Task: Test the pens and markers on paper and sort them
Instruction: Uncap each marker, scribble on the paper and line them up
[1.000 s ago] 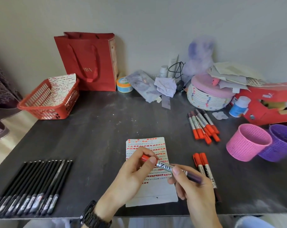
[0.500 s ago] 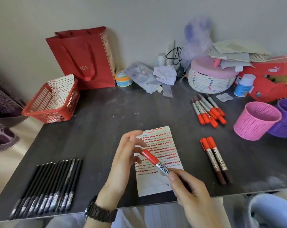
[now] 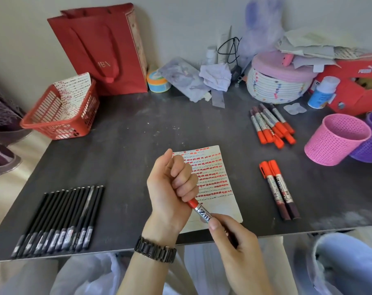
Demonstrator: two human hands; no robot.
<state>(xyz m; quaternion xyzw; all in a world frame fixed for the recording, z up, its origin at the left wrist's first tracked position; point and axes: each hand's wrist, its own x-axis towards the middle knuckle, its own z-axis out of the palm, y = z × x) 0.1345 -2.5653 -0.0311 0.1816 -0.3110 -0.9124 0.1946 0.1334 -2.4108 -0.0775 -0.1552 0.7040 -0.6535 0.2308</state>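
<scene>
Head view: "ZH" marker point(image 3: 203, 212), Puma box point(image 3: 351, 87)

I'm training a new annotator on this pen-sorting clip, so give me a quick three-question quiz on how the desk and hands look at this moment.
1. Multiple choice: which part of the silver-barrelled marker with the orange cap does the left hand grip? A, its orange cap end; B, the far end of its barrel; C, no part of it.
2. True or false: the two orange-capped markers right of the white paper sheet covered in orange strokes lie on the dark table, outside the pink perforated plastic cup.
3. Fill in: the row of black pens lies to the paper's ___.
Key: 1 A; 2 true; 3 left.
</scene>
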